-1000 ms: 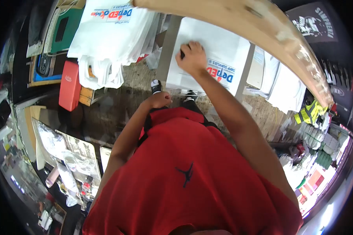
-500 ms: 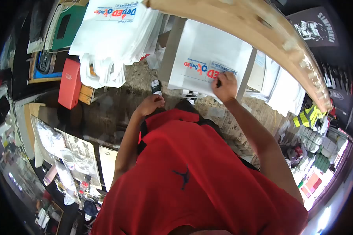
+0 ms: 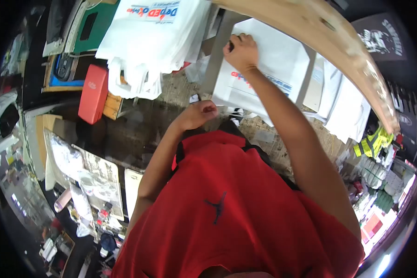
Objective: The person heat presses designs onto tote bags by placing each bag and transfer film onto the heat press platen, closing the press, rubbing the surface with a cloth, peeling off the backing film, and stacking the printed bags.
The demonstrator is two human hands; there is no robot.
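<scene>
Left to right: stacked white bags (image 3: 146,41), then left hand (image 3: 197,115), loosely curled, off the work, grip can't be told. Right hand (image 3: 242,51) apart from it, bent fingers on the printed bag (image 3: 278,51), clearly the nearer hand; hold unclear. Bag lies flat on gray board (image 3: 217,58), forward-right of left hand, long axis roughly fore-aft.

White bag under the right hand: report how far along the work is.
Looks done: the stacked bags and this white bag bear print. In hand: the right hand is on or just above this bag; the left hand is off it. Remaining: unclear; the white pile at right shows no visible print.
</scene>
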